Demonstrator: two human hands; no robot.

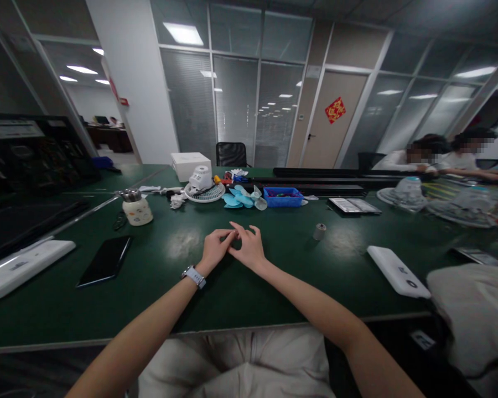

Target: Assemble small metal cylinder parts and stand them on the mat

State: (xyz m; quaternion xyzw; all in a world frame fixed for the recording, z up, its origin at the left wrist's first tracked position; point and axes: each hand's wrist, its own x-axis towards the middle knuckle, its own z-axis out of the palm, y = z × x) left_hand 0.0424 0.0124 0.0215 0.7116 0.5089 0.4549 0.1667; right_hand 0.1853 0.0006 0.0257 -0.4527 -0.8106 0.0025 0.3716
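My left hand (pixel 216 250), with a watch (pixel 194 276) on its wrist, is over the green table. Its thumb and index finger are pinched together; anything between them is too small to make out. Touching its fingertips is my right hand (pixel 249 250), its fingers bent and spread apart, with no object visible in it. A small grey cylinder (pixel 319 231), like a spool, stands upright on the table to the right of both hands. Beyond the hands lie light-blue fan blades (pixel 241 197) and a blue tray (pixel 283 198) with small dark parts in it.
A black phone (pixel 104 261), a cream bottle (pixel 137 210) and a white device (pixel 31 265) are at left. A white fan head (pixel 201 178) rests on a fan grille near a white box (pixel 190 165). Another white device (pixel 398 271) lies at right. People (pixel 460 155) sit far right.
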